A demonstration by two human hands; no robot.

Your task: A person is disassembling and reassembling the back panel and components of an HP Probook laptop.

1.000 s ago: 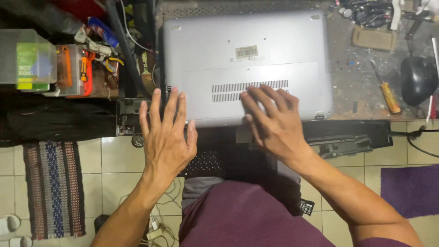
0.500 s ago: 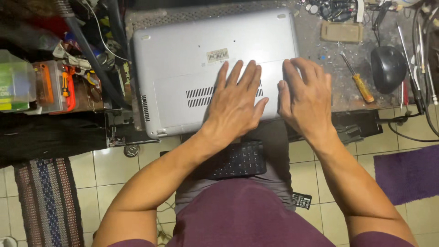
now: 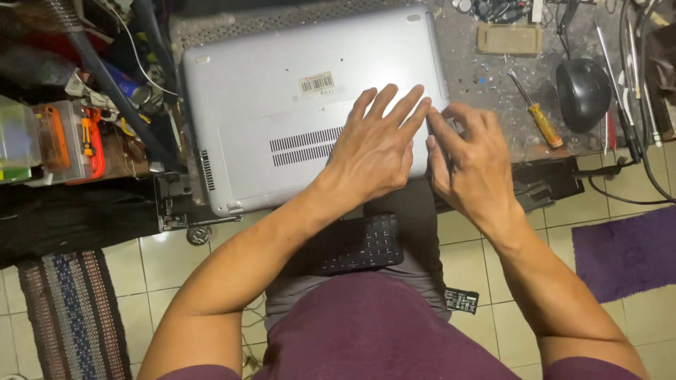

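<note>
A silver laptop point(image 3: 282, 112) lies upside down on the workbench, its vent slots and label facing up. My left hand point(image 3: 377, 148) rests flat on its right half, fingers spread and pointing toward the right edge. My right hand point(image 3: 468, 158) is at the laptop's right edge, fingers curled against the side of the case; whether it grips the edge I cannot tell. A black keyboard point(image 3: 355, 246) lies on my lap below the bench.
A yellow-handled screwdriver point(image 3: 539, 116) and a black mouse point(image 3: 583, 93) lie right of the laptop. Orange tool cases point(image 3: 70, 141) and cables crowd the left. A striped rug point(image 3: 70, 317) and a purple mat point(image 3: 627, 250) lie on the tiled floor.
Both hands have slid rightward across the laptop; the left moved from its lower left edge to its right half, and the right hand reached the right edge.
</note>
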